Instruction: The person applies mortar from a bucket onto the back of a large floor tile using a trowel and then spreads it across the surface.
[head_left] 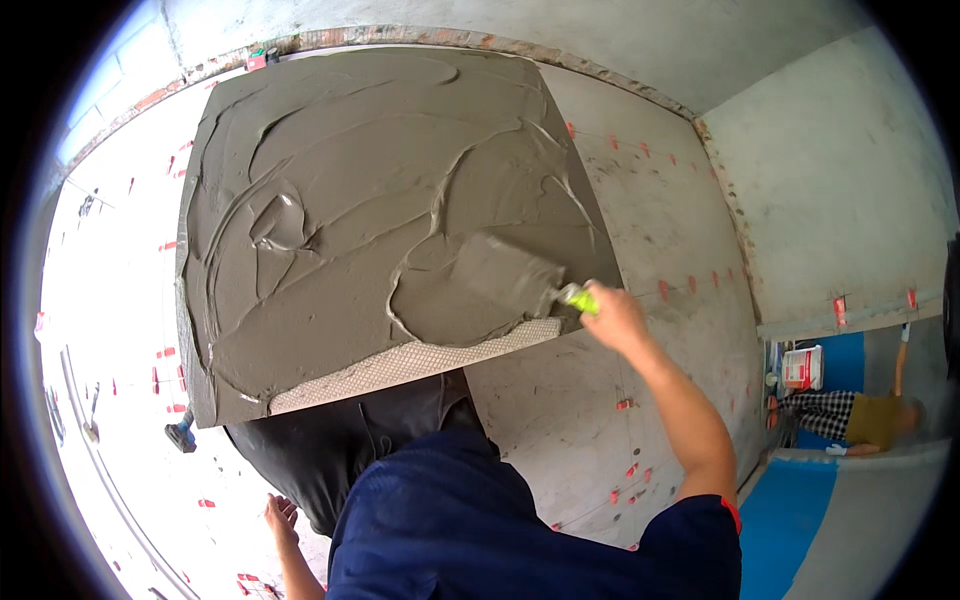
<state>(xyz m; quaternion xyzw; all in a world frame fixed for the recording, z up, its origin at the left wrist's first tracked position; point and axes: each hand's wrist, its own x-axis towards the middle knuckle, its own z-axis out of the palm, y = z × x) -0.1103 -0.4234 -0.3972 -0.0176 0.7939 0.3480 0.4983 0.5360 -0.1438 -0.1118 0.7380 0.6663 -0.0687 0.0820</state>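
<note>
My right hand (615, 315) is closed around the yellow-green handle of a trowel (505, 275). Its flat blade, smeared with grey mortar, lies on the right part of the mortar coat (340, 230). This wet coat covers most of a large tile (410, 366) in front of my legs, swirled with ridges and with a raised dab at left. Along the near edge a strip of the tile's textured back shows bare. My left hand (282, 515) hangs low beside my dark trousers, its fingers loosely apart with nothing in them.
Pale floor tiles (640, 220) spread around, with red clips along their joints. A blue-and-black tool (181, 433) sits at the tile's near left corner. At right are a person (870, 420), a white bucket (802, 368) and a blue strip (785, 520); walls stand behind.
</note>
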